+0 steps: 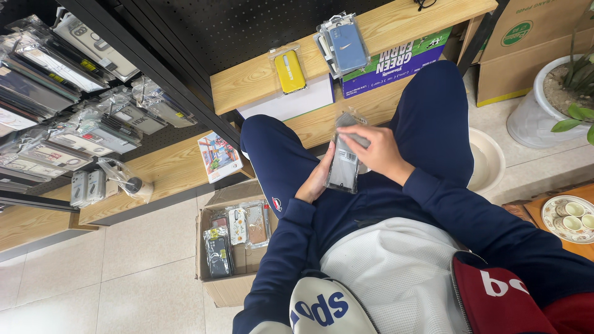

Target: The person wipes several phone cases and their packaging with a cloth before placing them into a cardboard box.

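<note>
Ribbed white top [396, 272], glossy packaged case [344, 158]

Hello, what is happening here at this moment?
A seated person holds a packaged phone case over their lap: the left hand supports it from below and the right hand lies over its top. A yellow case and a blue one lie on the wooden shelf. A cardboard box with more cases stands on the floor.
</note>
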